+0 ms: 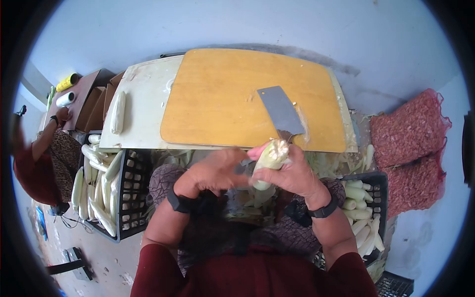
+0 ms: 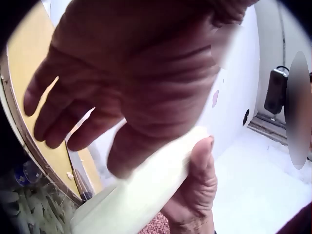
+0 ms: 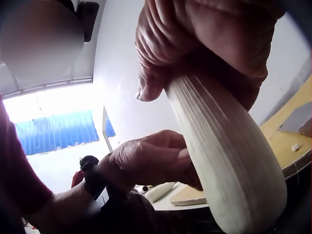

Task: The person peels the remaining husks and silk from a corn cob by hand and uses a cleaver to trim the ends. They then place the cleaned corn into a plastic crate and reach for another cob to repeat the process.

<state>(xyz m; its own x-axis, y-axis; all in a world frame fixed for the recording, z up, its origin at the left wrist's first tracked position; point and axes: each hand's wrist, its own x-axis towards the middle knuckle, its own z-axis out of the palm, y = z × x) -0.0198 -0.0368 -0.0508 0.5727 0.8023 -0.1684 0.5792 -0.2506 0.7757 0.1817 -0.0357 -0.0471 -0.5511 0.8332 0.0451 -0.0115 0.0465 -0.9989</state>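
Note:
A pale ear of corn in light husk (image 1: 270,161), its cut stalk end up, is gripped by the right hand (image 1: 302,175) above the lap. Beside it on the left is the left hand (image 1: 213,171), fingers spread; whether it touches the husk is hard to tell. In the left wrist view the left hand (image 2: 131,78) has its fingers apart over the corn (image 2: 141,185), and the right thumb and hand (image 2: 195,190) hold the far side. The right wrist view shows the right hand (image 3: 209,39) round one end of the corn (image 3: 229,156), the left hand (image 3: 146,161) behind.
A cleaver (image 1: 281,111) lies on the yellow board (image 1: 222,94), with one ear (image 1: 118,113) on the pale surface at left. Crates of corn stand left (image 1: 129,198) and right (image 1: 380,198). Red mesh sacks (image 1: 410,128) are stacked at right; another person (image 1: 42,168) is at far left.

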